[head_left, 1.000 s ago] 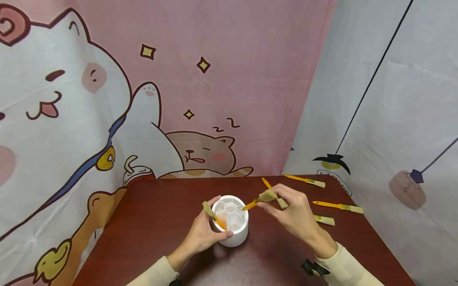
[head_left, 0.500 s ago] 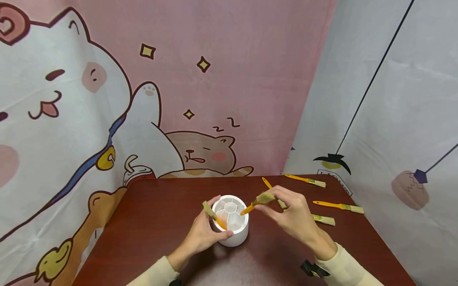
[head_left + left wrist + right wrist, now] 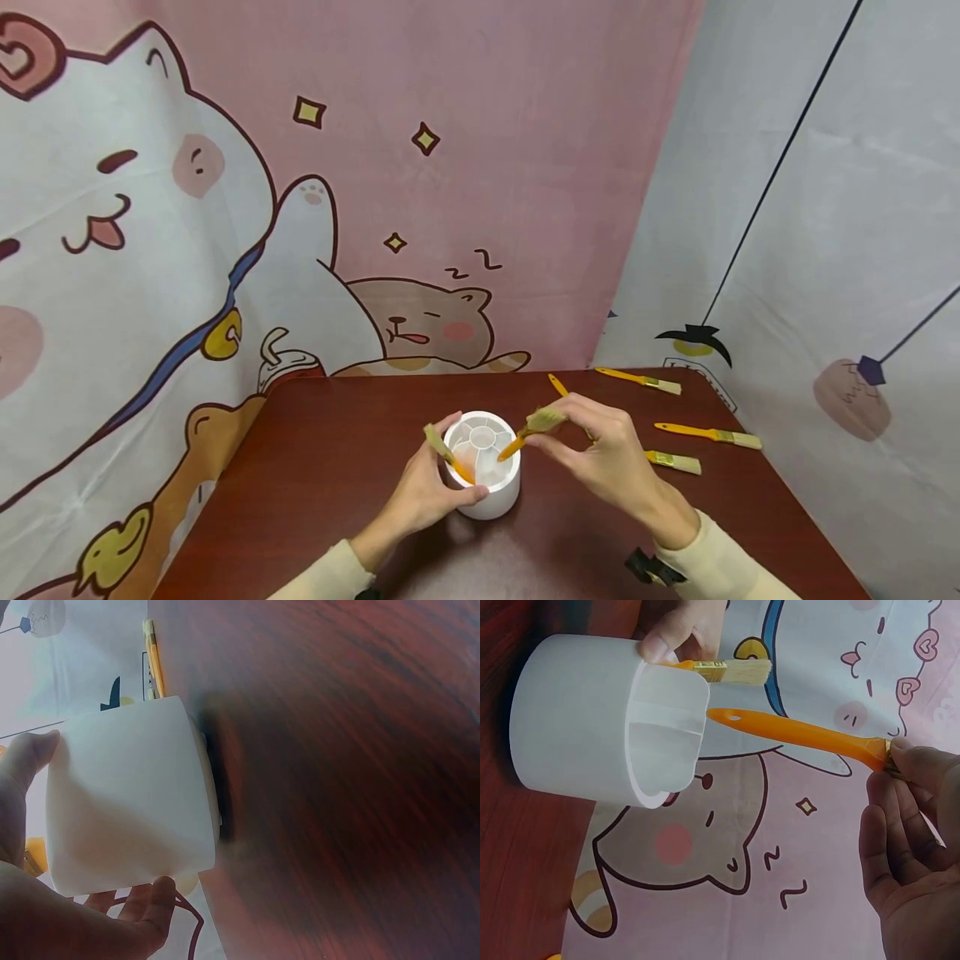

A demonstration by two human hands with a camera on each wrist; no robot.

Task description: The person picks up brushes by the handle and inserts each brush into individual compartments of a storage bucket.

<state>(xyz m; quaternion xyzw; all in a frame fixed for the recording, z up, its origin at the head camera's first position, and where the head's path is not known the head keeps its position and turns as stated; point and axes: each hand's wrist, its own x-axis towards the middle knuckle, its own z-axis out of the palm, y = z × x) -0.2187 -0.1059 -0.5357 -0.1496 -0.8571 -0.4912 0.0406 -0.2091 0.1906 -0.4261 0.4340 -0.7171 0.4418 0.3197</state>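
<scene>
A white round divided organizer (image 3: 489, 503) stands on the table, its compartments facing up. My left hand (image 3: 427, 487) grips its left side, with the thumb at the front rim and fingers around the far side. One paintbrush (image 3: 452, 457) stands in a left compartment, handle down and bristles up, leaning outward. My right hand (image 3: 611, 454) pinches a second paintbrush (image 3: 802, 736) near its metal ferrule, bristles up. That brush's orange handle tip points down over the organizer's right compartments. In the right wrist view the tip is right at the divider's edge.
Several more paintbrushes lie on the dark red table (image 3: 337, 450) at the right: one at the back (image 3: 641, 380), one by the right edge (image 3: 708, 434), another beside my right hand (image 3: 672, 462). A printed curtain (image 3: 525, 167) hangs behind the table.
My right hand has moved slightly left with its paintbrush, bringing the handle tip from the organizer's right rim further over the compartments. My left hand and the organizer have stayed in place.
</scene>
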